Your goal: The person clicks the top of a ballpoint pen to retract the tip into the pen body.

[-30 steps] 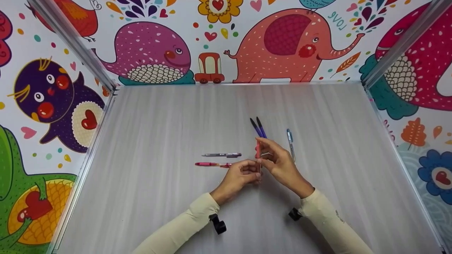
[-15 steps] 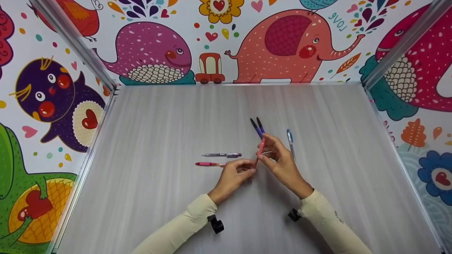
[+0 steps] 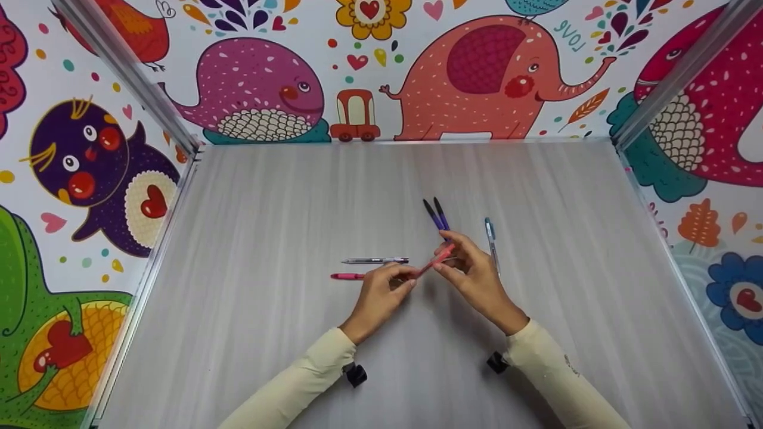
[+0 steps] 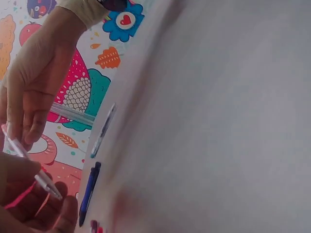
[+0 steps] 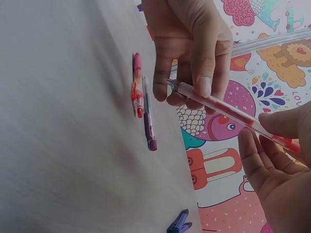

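Note:
Both hands hold one red pen (image 3: 434,261) with a clear barrel just above the table. My left hand (image 3: 404,279) pinches its lower left end, and my right hand (image 3: 446,260) pinches its upper right end. In the right wrist view the red pen (image 5: 228,114) slants between the left hand (image 5: 194,53) and the right hand (image 5: 272,145). In the left wrist view its clear end (image 4: 35,167) crosses my left fingers (image 4: 29,204), with the right hand (image 4: 34,82) above. A pink pen (image 3: 346,276) and a grey pen (image 3: 375,260) lie just left of my left hand.
Two dark blue pens (image 3: 436,214) lie side by side just beyond my right hand, and a light blue pen (image 3: 490,237) lies to its right. The grey table (image 3: 268,202) is walled by cartoon-print panels (image 3: 477,71) on three sides.
The red pen has swung from pointing away from me to slanting down to the left. My left hand has moved left with its end; the right hand stayed nearly in place.

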Tool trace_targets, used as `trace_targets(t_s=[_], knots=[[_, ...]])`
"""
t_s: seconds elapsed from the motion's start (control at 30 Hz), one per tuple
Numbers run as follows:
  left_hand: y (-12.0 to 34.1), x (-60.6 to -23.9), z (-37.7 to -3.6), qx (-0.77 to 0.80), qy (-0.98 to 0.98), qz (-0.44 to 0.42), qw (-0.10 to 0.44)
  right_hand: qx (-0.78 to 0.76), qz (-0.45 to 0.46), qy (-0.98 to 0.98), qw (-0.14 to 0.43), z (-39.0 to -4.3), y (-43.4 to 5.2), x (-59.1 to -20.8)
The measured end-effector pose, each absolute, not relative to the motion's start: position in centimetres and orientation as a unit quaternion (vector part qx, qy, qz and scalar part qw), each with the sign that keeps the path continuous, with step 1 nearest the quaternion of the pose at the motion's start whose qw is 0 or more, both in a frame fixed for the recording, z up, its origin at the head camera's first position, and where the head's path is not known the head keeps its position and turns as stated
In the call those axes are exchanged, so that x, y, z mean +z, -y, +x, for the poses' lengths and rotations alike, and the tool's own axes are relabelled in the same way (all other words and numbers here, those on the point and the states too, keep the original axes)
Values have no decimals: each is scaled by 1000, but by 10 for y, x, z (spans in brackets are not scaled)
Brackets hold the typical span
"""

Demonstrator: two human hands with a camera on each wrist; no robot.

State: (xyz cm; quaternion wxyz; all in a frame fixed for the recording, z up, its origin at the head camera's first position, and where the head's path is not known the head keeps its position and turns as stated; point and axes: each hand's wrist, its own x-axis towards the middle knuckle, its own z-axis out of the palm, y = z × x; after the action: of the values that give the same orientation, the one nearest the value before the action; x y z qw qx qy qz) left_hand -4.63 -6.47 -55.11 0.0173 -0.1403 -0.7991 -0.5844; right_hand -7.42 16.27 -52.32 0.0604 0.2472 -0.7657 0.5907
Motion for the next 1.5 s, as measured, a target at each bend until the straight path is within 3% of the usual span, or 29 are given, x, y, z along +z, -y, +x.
trace_targets(t_s=[0.5, 1.5], knots=[[85, -556, -51, -512, 831, -186, 114, 579, 235, 780, 36, -74, -162, -529], [119, -565, -71, -497, 842, -156, 138, 565, 182, 804, 27, -82, -177, -547]])
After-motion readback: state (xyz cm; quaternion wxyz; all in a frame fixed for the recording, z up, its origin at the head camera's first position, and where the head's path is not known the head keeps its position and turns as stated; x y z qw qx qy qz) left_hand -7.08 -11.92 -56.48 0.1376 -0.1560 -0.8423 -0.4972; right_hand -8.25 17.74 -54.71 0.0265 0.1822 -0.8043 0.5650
